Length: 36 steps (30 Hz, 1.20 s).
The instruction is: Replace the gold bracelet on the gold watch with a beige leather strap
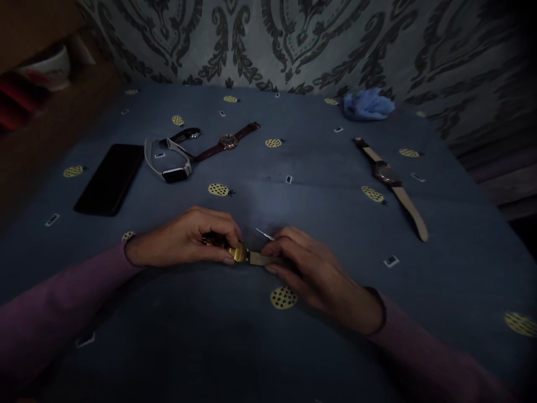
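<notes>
Near the front middle of the table, my left hand point(188, 238) is closed around a gold-coloured watch point(238, 253), its thumb and fingers at the case. A pale strap point(260, 259) extends from the case to the right. My right hand point(312, 268) pinches this strap between thumb and fingers and also holds a thin metal tool point(265, 234), whose tip points up and left. Part of the strap is hidden under the right fingers.
On the blue tablecloth point(319, 201) lie a black phone point(111, 179), a smartwatch with a light band point(175, 174), a dark watch point(191, 134), a brown-strapped watch point(229, 141), another watch point(386, 173) at right and a crumpled blue cloth point(368, 104). A bowl point(52, 68) stands on a shelf.
</notes>
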{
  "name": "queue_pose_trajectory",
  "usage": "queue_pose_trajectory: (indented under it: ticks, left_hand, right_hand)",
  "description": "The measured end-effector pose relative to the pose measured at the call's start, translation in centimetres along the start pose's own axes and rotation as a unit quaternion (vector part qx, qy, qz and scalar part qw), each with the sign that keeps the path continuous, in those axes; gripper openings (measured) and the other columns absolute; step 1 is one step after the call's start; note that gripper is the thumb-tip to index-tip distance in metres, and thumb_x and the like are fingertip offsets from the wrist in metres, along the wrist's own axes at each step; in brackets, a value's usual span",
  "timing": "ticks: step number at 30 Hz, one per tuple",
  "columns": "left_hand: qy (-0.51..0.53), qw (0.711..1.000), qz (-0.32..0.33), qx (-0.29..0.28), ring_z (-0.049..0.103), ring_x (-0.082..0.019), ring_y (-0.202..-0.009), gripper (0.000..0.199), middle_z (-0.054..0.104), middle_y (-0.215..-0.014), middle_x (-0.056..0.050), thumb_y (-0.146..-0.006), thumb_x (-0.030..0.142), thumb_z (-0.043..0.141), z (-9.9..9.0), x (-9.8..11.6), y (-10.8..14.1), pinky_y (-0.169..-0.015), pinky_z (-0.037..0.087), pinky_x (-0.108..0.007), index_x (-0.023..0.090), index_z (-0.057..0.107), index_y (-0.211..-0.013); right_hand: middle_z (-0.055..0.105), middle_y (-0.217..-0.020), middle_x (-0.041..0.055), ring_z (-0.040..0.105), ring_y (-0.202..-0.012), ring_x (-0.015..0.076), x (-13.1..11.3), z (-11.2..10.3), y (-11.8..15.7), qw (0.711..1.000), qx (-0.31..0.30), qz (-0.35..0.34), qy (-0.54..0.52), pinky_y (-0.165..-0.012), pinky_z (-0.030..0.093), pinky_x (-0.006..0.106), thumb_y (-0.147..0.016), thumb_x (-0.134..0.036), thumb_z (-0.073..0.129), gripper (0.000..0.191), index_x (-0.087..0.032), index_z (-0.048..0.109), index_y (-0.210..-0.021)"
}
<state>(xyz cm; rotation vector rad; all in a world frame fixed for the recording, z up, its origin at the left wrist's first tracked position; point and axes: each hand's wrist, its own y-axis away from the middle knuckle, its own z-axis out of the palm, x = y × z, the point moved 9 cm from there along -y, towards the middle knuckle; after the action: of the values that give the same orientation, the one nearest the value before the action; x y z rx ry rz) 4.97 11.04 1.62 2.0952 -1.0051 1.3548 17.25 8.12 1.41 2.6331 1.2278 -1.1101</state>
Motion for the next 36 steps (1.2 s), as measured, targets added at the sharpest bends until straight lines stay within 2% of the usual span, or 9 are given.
queue_pose_trajectory:
  ticks: [11,36]
  left_hand:
    - [-0.005,1.000,-0.011,0.015,0.065,-0.014,-0.088,0.007,0.068,-0.096,-0.005,-0.084,0.021,0.070,-0.10,-0.14,0.29,-0.075,0.051,-0.023,0.014,0.069,-0.087]
    - [0.012,0.999,-0.022,0.024,0.065,-0.016,-0.089,0.009,0.068,-0.098,-0.005,-0.084,0.023,0.070,-0.09,-0.33,0.32,-0.074,0.051,-0.025,0.015,0.069,-0.089]
  right_hand:
    - [0.057,-0.085,0.0057,0.054,-0.079,0.0180,-0.37,-0.43,-0.08,1.000,0.019,-0.013,0.003,-0.066,0.047,0.030,-0.094,-0.016,0.051,0.004,-0.017,0.055,-0.096]
    - [0.058,-0.083,0.0055,0.054,-0.077,0.0183,-0.15,-0.22,-0.17,1.000,0.007,0.001,0.016,-0.066,0.048,0.030,-0.095,-0.018,0.051,0.006,-0.016,0.057,-0.093]
